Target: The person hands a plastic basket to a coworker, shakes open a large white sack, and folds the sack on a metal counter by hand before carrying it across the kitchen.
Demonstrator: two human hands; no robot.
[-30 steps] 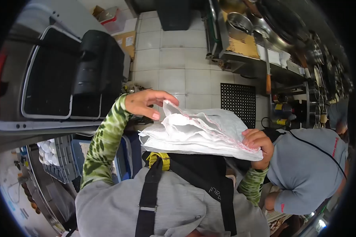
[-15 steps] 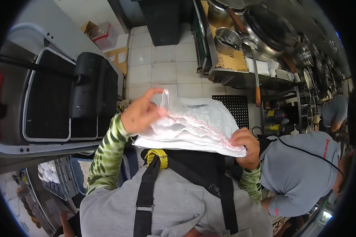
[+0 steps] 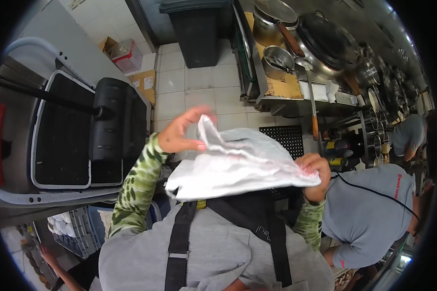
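A white cloth [image 3: 238, 177] with reddish stitching along its edges stretches across in front of my chest, folded in loose layers and blurred by motion. At its right end, my right hand [image 3: 314, 175] grips a bunched corner between thumb and curled fingers. My left hand [image 3: 182, 133] is beside a raised fold at the cloth's left end. Its thumb and fingers are spread apart, and the fingertips are smeared. Behind the cloth, a paler white sheet-like layer [image 3: 255, 137] bulges out; I cannot tell whether it is part of the same piece.
On the left stands a cart with a black vacuum-like head [image 3: 114, 119]. A dark bin [image 3: 192, 39] is ahead on the tiled floor. Pots [image 3: 279, 60] and a ladle [image 3: 311, 97] crowd the right counter. A person in a grey shirt [image 3: 369, 213] is close at my right.
The cloth's right end and my right hand have shifted right. The left fingers have spread from the raised fold, and the cloth's lower edge has swung toward me.
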